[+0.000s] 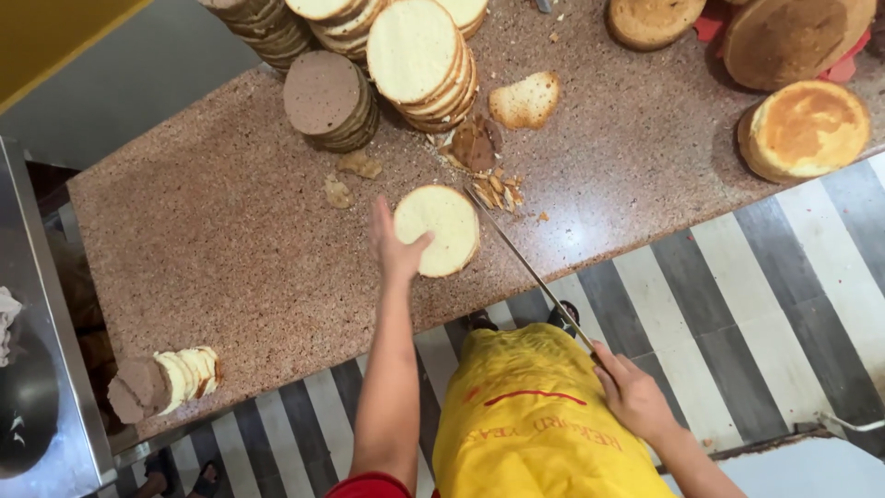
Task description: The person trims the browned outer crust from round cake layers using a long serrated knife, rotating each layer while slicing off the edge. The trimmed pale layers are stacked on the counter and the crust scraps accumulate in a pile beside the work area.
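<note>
My left hand (395, 242) rests flat on the left edge of a round pale sponge cake (440, 229) lying on the speckled stone counter (212, 231). My right hand (630, 395) grips the handle of a long thin knife (525, 266), whose blade runs up to the cake's right side. Whether the tip is inside the cake I cannot tell. A yellow apron (535, 415) hangs below me.
Stacks of sliced pale and brown cake rounds (419, 65) stand at the back, with trimmed crust scraps (489, 171) beside them. Whole golden cakes (804, 129) sit at the right. A toppled row of rounds (166, 380) lies at the near left edge. A steel surface (37, 387) borders the left.
</note>
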